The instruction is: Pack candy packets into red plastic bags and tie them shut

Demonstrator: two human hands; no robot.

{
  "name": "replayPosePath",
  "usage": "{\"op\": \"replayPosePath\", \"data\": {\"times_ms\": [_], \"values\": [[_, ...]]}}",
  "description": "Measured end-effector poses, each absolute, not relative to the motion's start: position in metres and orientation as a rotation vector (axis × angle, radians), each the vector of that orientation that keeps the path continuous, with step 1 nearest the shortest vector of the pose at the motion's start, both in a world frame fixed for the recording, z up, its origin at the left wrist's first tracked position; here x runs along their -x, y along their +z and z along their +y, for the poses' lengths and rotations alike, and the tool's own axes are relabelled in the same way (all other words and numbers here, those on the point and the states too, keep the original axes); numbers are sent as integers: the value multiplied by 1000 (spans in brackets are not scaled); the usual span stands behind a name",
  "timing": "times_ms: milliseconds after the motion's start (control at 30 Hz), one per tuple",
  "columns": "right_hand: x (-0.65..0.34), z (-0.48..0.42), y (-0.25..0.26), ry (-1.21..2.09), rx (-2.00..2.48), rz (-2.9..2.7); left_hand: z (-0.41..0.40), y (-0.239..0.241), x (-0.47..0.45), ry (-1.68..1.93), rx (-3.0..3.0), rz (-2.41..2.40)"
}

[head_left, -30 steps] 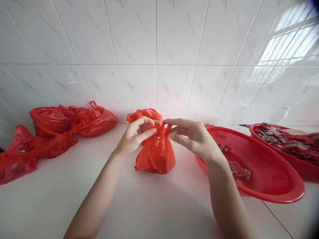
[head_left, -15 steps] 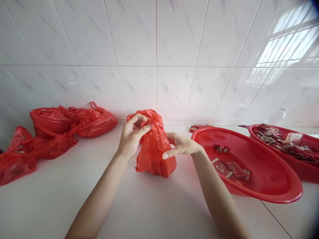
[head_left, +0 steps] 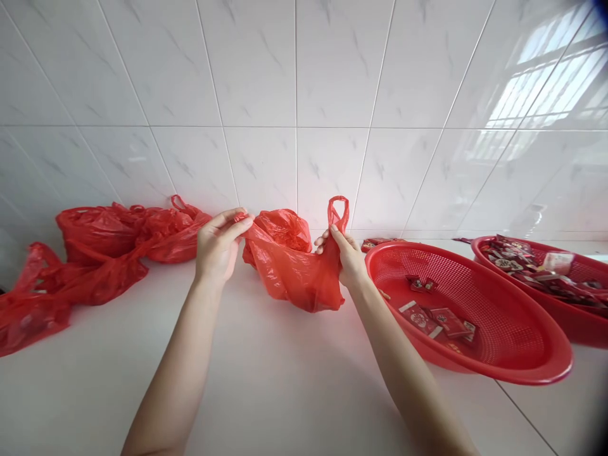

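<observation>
A red plastic bag [head_left: 299, 275] is stretched between my two hands above the white counter. My left hand [head_left: 219, 244] pinches its upper left corner between thumb and fingers. On the other side, my right hand [head_left: 346, 253] is closed around one handle, whose loop sticks up above the thumb. Whether the bag holds anything is hidden by its folds. Just behind it, against the wall, sits a crumpled red bag [head_left: 285, 228], partly covered by the stretched one.
Several filled red bags [head_left: 104, 234] lie at the left. To the right stands a red perforated basket [head_left: 517, 316] with a few small red packets [head_left: 449, 322]. A second red basket [head_left: 584, 323], full of packets, is beyond it. The tiled wall [head_left: 332, 76] closes off the back.
My hands have moved apart, the left one leftward. The bag, bunched and hanging before, is now spread sideways. My right hand has gone from resting open against it to gripping its handle.
</observation>
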State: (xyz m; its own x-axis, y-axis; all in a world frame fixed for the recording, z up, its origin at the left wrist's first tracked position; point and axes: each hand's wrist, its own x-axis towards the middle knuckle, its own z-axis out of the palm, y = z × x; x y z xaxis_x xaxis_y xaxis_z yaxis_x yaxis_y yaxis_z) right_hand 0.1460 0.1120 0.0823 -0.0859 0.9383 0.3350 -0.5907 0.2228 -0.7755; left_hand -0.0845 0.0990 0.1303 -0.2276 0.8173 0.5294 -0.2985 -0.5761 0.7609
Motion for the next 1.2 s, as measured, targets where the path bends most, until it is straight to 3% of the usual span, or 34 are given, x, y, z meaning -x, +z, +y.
{"op": "replayPosePath", "data": {"times_ms": [200, 500, 833, 1200], "values": [[-150, 118, 75, 1373, 538, -990, 102, 125, 95, 1649, -1417, 719], [-148, 119, 75, 1376, 503, -869, 111, 112, 107, 963, -1734, 827], [-148, 104, 86, 1335, 708, -1107, 104, 115, 91, 1314, -1566, 777], [-132, 70, 101, 1179, 921, -1699, 75, 126, 54, 1467, -2208, 823]]}}
